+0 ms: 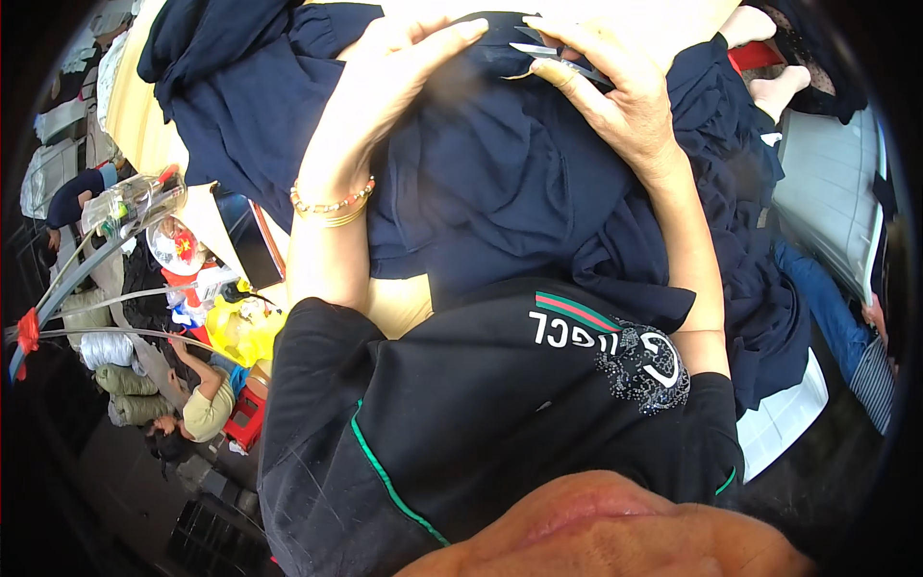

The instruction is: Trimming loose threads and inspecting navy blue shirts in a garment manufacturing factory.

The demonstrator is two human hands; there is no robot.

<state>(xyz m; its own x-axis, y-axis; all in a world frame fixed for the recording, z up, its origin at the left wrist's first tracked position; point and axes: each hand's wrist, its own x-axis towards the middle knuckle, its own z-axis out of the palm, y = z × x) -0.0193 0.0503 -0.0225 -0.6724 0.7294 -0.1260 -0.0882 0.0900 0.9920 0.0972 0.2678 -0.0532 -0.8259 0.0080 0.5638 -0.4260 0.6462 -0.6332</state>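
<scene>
Dark navy cloth lies in loose folds over the pale table and my lap. At the top of the view my left hand, with beaded and gold-coloured bracelets on its wrist, is closed on the cloth's edge between thumb and fingers. My right hand holds a small pair of thread snips, their pointed metal blades directed left toward the cloth by my left fingertips. Between thumb and fingers the blades look slightly parted. Part of the snips is hidden in the palm.
A yellow plastic bag, a clear plastic container and a dark flat object are at left. A person sits by a red stool. White panels and another person's jeans show at right.
</scene>
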